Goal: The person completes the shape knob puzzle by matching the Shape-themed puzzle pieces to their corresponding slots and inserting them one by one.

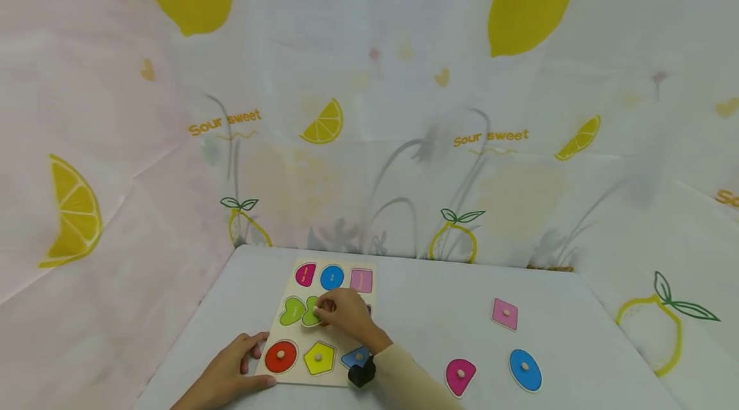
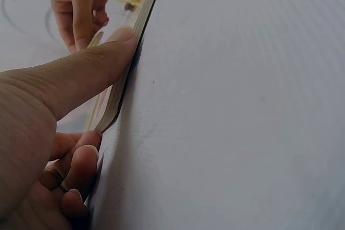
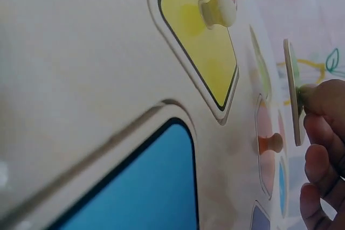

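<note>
My left hand [image 1: 231, 366] holds the near left corner of a wooden knob puzzle board [image 1: 335, 380]. In the left wrist view its thumb [image 2: 99, 68] lies along the board's near edge, with the fingers curled at the side. A green heart puzzle piece [image 1: 310, 312] is pinched by its knob in my right hand [image 1: 349, 314]. It is just right of the printed green heart recess [image 1: 292, 311]. Seen edge-on in the right wrist view, the heart piece stands apart from the board, tilted. My right hand covers the middle of the board.
Red circle [image 1: 281, 356], yellow pentagon [image 1: 319, 357] and blue triangle [image 1: 355, 357] pieces sit in the near row. Loose on the white table to the right lie a pink rhombus [image 1: 505, 314], a magenta piece [image 1: 460, 376] and a blue oval [image 1: 525, 370]. A lemon-print curtain stands behind.
</note>
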Tool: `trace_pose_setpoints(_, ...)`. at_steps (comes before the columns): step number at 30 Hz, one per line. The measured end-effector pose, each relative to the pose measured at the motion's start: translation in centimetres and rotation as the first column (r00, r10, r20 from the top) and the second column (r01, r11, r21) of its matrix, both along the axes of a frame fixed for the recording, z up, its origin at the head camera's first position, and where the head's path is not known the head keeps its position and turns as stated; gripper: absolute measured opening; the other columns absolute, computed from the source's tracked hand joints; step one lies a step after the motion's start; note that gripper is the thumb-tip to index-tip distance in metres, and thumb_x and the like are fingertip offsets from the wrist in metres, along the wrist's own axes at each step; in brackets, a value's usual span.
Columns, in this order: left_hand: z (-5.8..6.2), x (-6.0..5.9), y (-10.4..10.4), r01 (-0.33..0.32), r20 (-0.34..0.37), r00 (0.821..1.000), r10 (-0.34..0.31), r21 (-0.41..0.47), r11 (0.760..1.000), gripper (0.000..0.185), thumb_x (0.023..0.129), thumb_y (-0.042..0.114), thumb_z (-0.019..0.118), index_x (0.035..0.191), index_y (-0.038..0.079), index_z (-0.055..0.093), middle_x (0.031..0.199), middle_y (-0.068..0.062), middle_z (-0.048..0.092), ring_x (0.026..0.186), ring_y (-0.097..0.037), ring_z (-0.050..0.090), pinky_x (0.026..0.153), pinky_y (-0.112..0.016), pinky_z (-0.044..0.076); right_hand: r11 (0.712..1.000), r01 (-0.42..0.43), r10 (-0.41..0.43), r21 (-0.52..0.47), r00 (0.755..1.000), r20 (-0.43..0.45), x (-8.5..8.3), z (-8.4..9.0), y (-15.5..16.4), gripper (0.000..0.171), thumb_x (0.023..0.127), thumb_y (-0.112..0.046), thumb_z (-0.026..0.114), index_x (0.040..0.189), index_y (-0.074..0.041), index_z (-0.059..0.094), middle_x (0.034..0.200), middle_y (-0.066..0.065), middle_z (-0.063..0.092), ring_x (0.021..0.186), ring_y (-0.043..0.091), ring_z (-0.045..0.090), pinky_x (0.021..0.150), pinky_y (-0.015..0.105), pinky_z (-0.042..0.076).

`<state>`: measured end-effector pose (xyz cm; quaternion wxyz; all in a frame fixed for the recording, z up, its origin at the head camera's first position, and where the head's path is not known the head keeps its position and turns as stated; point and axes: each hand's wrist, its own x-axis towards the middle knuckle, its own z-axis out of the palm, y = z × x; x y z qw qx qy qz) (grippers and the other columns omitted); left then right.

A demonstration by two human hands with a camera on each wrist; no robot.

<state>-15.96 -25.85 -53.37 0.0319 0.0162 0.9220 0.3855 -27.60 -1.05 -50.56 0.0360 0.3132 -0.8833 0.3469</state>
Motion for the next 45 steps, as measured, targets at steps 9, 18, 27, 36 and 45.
trace_pose_setpoints(9, -0.1, 0.1, -0.4, 0.064, -0.054, 0.997, -0.063, 0.013, 0.998, 0.088, 0.069, 0.040, 0.095, 0.137, -0.002, 0.059, 0.094, 0.001, 0.047, 0.071, -0.007, 0.042, 0.060, -0.024, 0.038, 0.999, -0.009, 0.009, 0.037, 1.000, -0.001, -0.7, 0.2, -1.3, 0.013, 0.095, -0.024, 0.075, 0.098, -0.012, 0.080, 0.067, -0.014, 0.053, 0.062, -0.001, 0.046, 0.055, 0.016, 0.040)
trace_pose_setpoints(18, -0.3, 0.1, -0.7, 0.076, -0.052, 0.996, -0.076, 0.003, 0.997, 0.090, 0.069, 0.042, 0.095, 0.138, -0.003, 0.059, 0.095, 0.001, 0.047, 0.071, -0.007, 0.042, 0.060, -0.024, 0.038, 0.998, -0.004, 0.004, 0.061, 1.000, 0.001, -1.1, 0.1, -2.6, 0.012, 0.095, -0.025, 0.075, 0.095, -0.013, 0.080, 0.066, -0.014, 0.053, 0.060, -0.001, 0.045, 0.054, 0.017, 0.039)
trace_pose_setpoints(27, -0.3, 0.1, -0.8, 0.078, -0.051, 0.996, -0.078, -0.002, 0.997, 0.090, 0.069, 0.041, 0.095, 0.139, -0.003, 0.058, 0.095, 0.002, 0.047, 0.070, -0.007, 0.042, 0.060, -0.025, 0.038, 0.995, 0.027, -0.030, 0.097, 0.999, 0.024, -1.2, 0.1, -3.2, 0.012, 0.094, -0.024, 0.077, 0.095, -0.013, 0.080, 0.067, -0.013, 0.054, 0.063, 0.001, 0.046, 0.058, 0.017, 0.040)
trace_pose_setpoints(36, -0.3, 0.2, -0.3, 0.027, 0.002, 1.000, -0.027, 0.010, 1.000, 0.091, 0.067, 0.041, 0.096, 0.139, -0.001, 0.059, 0.095, 0.001, 0.048, 0.072, -0.010, 0.043, 0.060, -0.025, 0.039, 0.995, 0.014, -0.017, 0.100, 1.000, 0.020, -1.5, -0.6, -3.4, 0.011, 0.094, -0.024, 0.077, 0.094, -0.013, 0.080, 0.067, -0.013, 0.055, 0.063, 0.001, 0.046, 0.059, 0.018, 0.041)
trace_pose_setpoints(45, 0.0, 0.3, -0.3, 0.025, 0.018, 1.000, -0.026, 0.019, 0.999, 0.090, 0.068, 0.039, 0.096, 0.139, 0.000, 0.058, 0.095, 0.001, 0.048, 0.071, -0.011, 0.044, 0.060, -0.025, 0.039, 0.995, -0.012, 0.014, 0.100, 1.000, -0.019, -1.5, -0.6, -3.6, 0.011, 0.093, -0.023, 0.078, 0.093, -0.013, 0.079, 0.070, -0.012, 0.059, 0.065, 0.000, 0.047, 0.061, 0.017, 0.042)
